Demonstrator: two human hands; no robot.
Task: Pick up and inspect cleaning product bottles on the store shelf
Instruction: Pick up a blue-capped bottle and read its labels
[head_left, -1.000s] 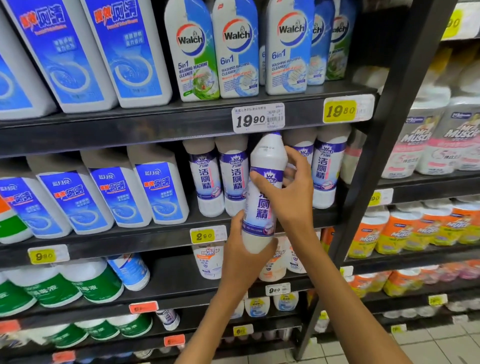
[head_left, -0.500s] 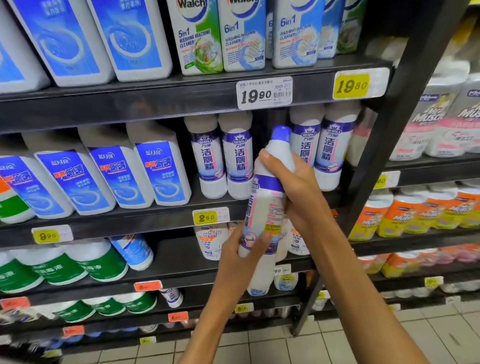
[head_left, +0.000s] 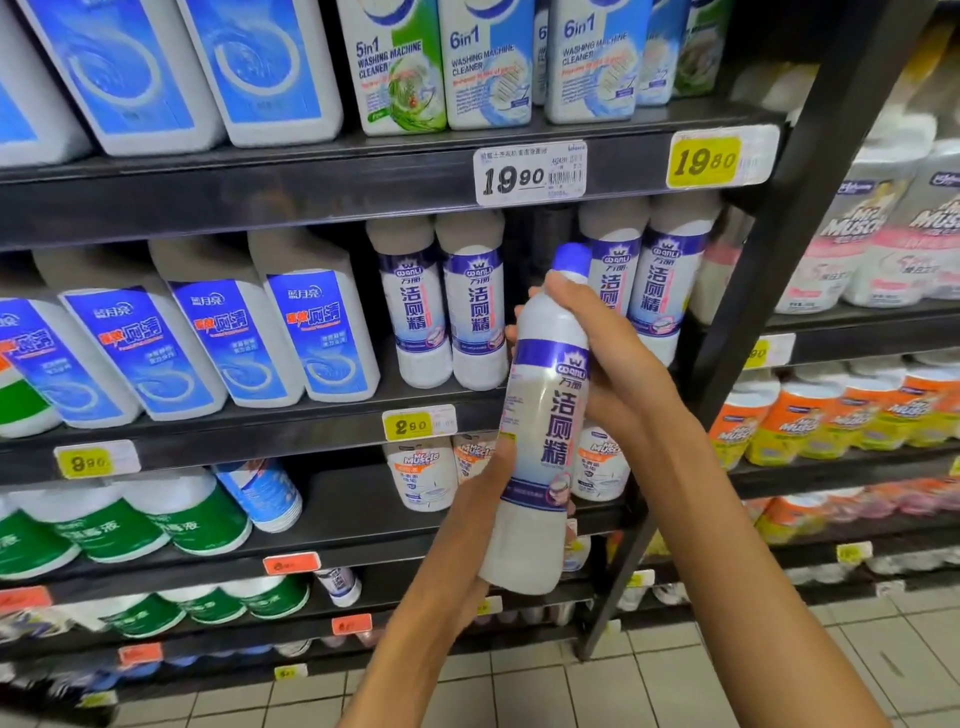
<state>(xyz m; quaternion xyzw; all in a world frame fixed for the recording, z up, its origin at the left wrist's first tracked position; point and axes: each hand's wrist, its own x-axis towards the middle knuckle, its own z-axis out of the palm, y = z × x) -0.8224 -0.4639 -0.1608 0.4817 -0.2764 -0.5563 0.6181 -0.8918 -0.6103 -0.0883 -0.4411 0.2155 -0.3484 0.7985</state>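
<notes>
I hold a tall white bottle (head_left: 540, 447) with a purple-blue cap and a purple label in front of the shelves, nearly upright and leaning slightly right at the top. Its printed front label faces me. My right hand (head_left: 608, 353) wraps the upper body and neck from the right. My left hand (head_left: 480, 499) grips the lower body from the left, thumb on the label's edge. Several matching bottles (head_left: 444, 301) stand on the middle shelf (head_left: 260, 431) behind it, with a dark gap among them.
Big blue-labelled white jugs (head_left: 208, 343) fill the middle shelf's left. Washing machine cleaner bottles (head_left: 488, 67) stand on the top shelf above price tags (head_left: 530, 174). A black upright post (head_left: 779, 260) divides off orange and pink bottles (head_left: 831, 415) at right. Tiled floor (head_left: 675, 686) lies below.
The bottle has come off the middle shelf, moved down and toward me, and been turned so its front label now faces me. Both hands stayed on it.
</notes>
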